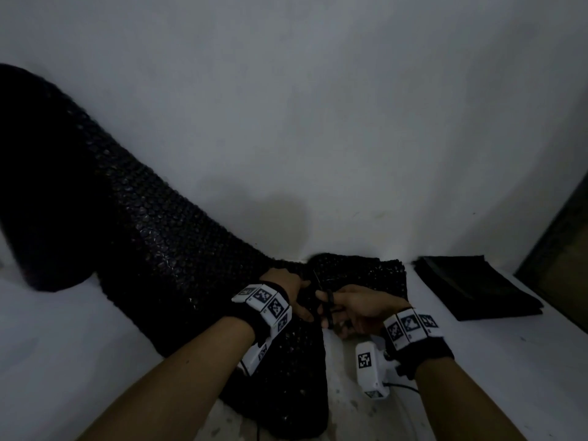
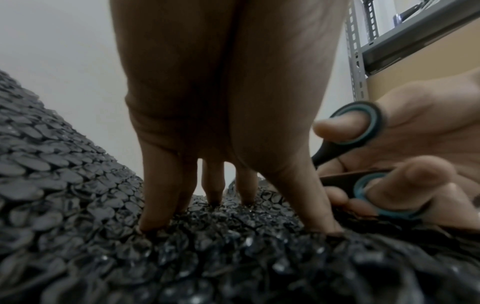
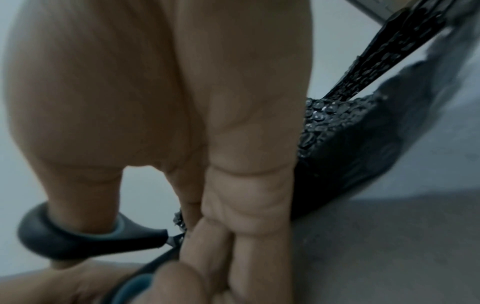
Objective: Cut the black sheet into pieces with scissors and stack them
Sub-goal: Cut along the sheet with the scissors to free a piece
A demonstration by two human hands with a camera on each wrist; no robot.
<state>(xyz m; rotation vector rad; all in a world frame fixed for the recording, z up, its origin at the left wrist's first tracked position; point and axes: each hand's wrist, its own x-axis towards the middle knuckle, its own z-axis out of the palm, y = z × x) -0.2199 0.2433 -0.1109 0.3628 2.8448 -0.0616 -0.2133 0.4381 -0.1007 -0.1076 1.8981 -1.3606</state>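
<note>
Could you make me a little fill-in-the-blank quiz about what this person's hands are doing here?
1. The right hand holds a pair of ____.
2. The left hand presses its fingertips down on the black ____ sheet.
3. The scissor handle rings are black outside and ____ inside.
4. The stack of cut pieces lies to the person's ____.

Missing words: scissors; bubbled; blue; right

Both forearms are bare. Each wrist wears a black strap (image 1: 254,316) ringed with white blocks printed with black square-code markers. A white camera unit (image 1: 370,369) with its own marker hangs under the right wrist, trailing a thin black cable (image 1: 405,387).
</note>
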